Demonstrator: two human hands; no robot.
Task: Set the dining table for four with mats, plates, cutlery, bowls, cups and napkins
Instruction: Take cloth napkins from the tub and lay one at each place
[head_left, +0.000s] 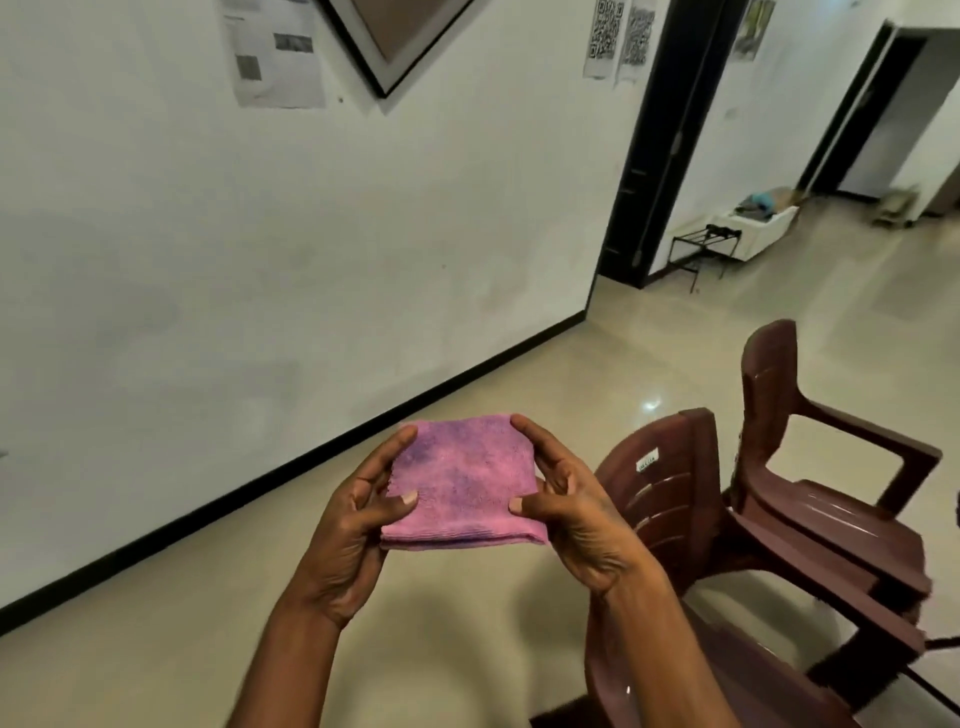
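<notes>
Hands: left hand (358, 525), right hand (576, 514) | grip 1 folded pink napkin (464, 480) | 2 chairs (810, 467)

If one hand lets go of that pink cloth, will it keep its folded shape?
Probably not. The cloth looks soft and fuzzy, folded in layers, so it would likely droop and unfold. It seems light: the left hand and right hand hold it by thumbs and fingertips.

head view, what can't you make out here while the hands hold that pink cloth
- Dining table: outside the head view entirely.
- Folded pink cloth: underside and side edges covered by left hand and right hand.
- Wall papers: print too small and blurred.
- Nearest brown plastic chair: seat cut off by bottom edge.
</notes>
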